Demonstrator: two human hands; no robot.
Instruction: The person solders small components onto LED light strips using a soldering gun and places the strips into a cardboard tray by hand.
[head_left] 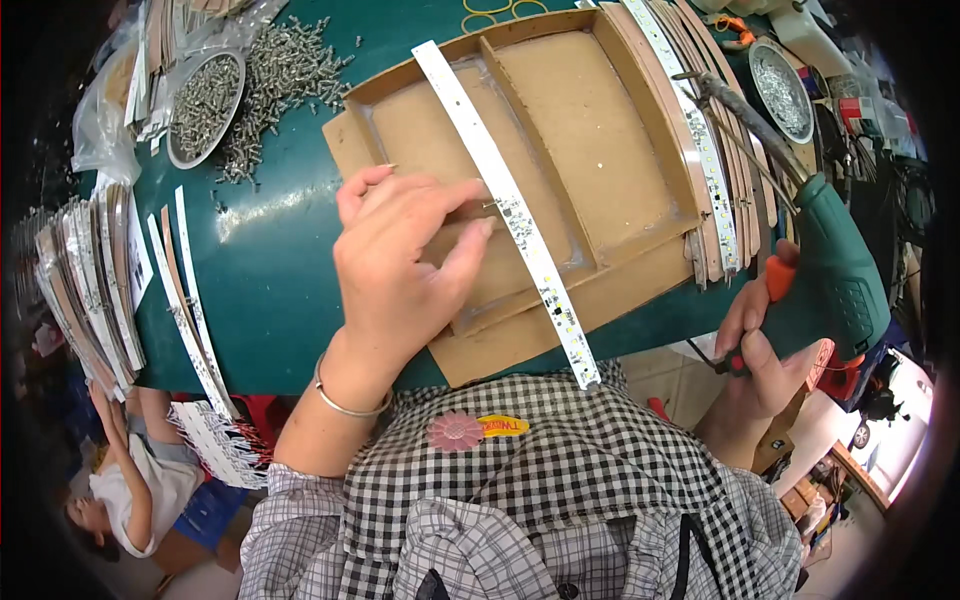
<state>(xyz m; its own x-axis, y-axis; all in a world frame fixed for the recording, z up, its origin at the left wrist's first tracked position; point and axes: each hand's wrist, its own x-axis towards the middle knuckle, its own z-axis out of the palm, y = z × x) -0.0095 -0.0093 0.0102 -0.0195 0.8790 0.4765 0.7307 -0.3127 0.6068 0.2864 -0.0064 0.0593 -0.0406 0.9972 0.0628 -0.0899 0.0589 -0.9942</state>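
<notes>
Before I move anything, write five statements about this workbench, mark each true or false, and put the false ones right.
1. The right hand grips a green pistol-shaped tool with a metal tip. True.
2. The left hand is at the left edge of a long white circuit strip. True.
3. The strip lies wholly inside the brown cardboard tray. False: it slants across, with its lower end past the tray's near edge.
4. The round grey bowl at the upper left is empty. False: it is full of small metal parts, and more lie heaped beside it.
5. A thin silver bangle circles the right wrist. False: it is on the left wrist.
</notes>
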